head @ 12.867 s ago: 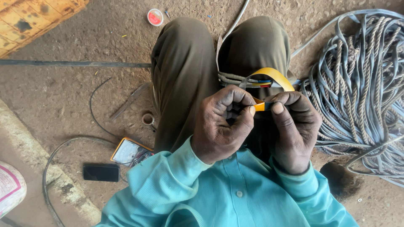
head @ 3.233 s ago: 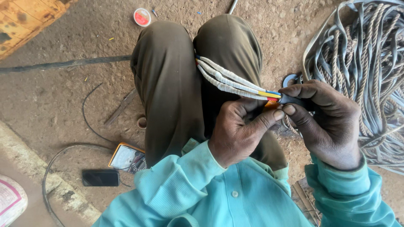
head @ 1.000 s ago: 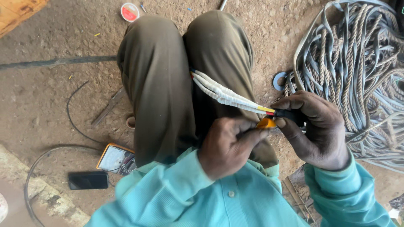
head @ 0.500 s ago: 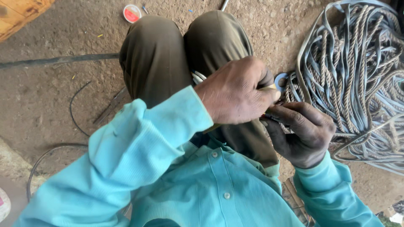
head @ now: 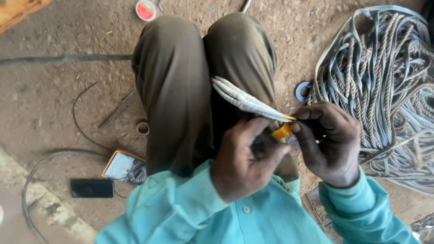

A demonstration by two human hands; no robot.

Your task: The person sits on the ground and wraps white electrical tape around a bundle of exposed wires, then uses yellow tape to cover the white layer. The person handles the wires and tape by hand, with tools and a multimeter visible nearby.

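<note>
Left hand (head: 246,162) | pinched on yellow tape roll (head: 282,131) || right hand (head: 327,142) | closed on white wire bundle (head: 246,100) end

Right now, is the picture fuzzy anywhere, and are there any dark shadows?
In the head view, soft daylight, no glare; the left hand and right hand look slightly smeared, while the wire bundle and rope coil are fairly sharp. The darkest shadow sits between the knees, and the ground shows only faint shade.

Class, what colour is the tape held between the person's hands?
Yellow-orange tape, seen best in the head view.
</note>
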